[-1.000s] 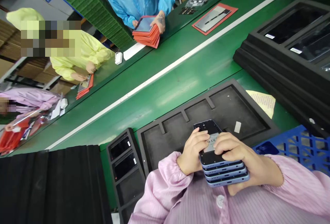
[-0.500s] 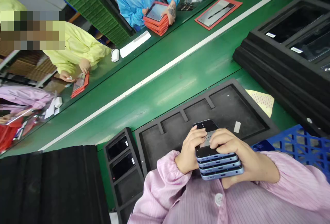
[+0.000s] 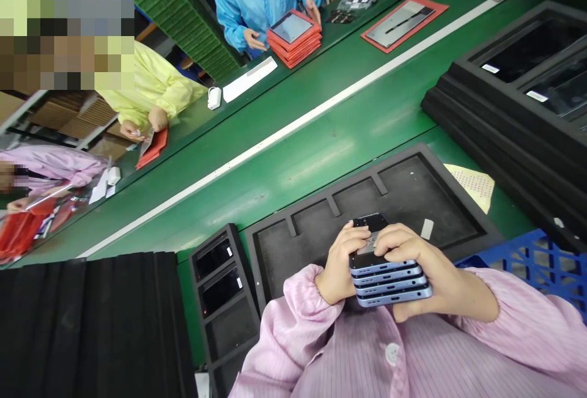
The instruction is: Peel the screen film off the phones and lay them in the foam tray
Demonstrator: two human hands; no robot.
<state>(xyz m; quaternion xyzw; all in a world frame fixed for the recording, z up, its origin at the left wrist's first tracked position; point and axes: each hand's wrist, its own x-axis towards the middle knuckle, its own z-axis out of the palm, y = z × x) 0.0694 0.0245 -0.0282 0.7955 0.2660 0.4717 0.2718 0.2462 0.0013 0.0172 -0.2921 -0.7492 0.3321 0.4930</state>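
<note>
Gripping a phone stack btwn them, both hands are up close to the wearer's front, over the near edge of a big black foam tray. L hand: fingers bent and closed in along the stack's L side, tips on the top face. R hand: fingers curled over the top from the R, thumb running below; firm hold, only as wide as the stack. Four blue phone edges show, facing the wearer; the top unit is dark w/ a grey label, part hidden by fingers.

In the foam tray, R of the hands, lies a small white sticker. Just L of it: a narrower compartment tray w/ two dark panels in its upper slots. Far L, a black foam pile; upper R, stacked foam trays w/ dark panels on top. Near these, a dotted yellow sheet on the green bench; blue crate by the R sleeve.

Across the bench: co-worker in blue, hands either side of a red pad pile; co-worker in yellow, hands at another red pad.
</note>
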